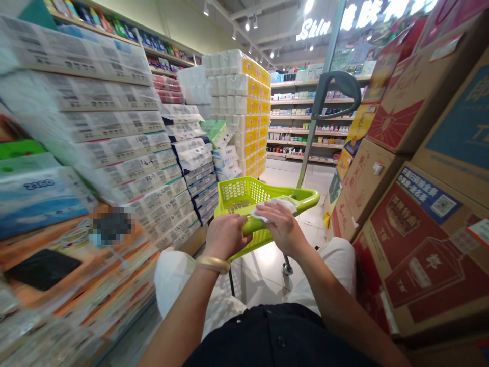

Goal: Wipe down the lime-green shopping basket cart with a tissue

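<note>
Left hand [225, 235] closed on near rim of green basket [237, 196], before the knees. Right hand [283, 225] clamps white cloth [277, 205] onto that rim. Judged: wiping underway; remaining rim needs steady bracing

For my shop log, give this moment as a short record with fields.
place: shop aisle
left hand: grips the near rim of the basket
right hand: fingers hold a white cloth on that rim
basket: green, grey handle raised
to the left: stacked tissue packs
to the right: stacked boxes
</note>
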Demonstrator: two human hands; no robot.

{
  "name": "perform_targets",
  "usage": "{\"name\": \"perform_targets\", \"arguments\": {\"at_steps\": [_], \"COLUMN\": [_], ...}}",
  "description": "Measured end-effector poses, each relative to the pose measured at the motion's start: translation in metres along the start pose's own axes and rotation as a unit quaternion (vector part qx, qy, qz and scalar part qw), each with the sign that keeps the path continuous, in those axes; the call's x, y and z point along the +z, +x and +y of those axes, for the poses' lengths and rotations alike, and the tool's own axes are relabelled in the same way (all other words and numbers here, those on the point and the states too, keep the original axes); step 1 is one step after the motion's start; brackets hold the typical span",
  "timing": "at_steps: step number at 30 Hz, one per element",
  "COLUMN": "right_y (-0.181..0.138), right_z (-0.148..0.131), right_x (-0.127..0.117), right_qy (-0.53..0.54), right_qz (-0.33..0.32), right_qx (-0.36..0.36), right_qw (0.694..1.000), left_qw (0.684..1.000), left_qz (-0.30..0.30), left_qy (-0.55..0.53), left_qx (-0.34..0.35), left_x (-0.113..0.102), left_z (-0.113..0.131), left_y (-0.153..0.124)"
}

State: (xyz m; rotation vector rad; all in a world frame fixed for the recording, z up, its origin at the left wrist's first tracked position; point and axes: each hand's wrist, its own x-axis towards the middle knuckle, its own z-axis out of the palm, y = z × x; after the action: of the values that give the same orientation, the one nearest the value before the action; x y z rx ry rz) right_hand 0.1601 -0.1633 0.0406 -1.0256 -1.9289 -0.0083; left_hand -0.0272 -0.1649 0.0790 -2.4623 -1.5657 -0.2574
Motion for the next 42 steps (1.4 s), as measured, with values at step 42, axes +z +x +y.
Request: {"name": "perform_targets", "arguments": {"at_steps": [42], "right_y": [-0.026], "right_z": [-0.010], "right_x": [0.013], "right_qy": [-0.077], "right_qz": [0.072], "right_qx": [-0.047], "right_qw": [0.993], "left_qw": [1.000], "left_qz": [-0.004], "left_qy": [-0.007], "left_qx": [0.009], "left_x": [-0.001], "left_z": [0.002], "left_y": [-0.002]}}
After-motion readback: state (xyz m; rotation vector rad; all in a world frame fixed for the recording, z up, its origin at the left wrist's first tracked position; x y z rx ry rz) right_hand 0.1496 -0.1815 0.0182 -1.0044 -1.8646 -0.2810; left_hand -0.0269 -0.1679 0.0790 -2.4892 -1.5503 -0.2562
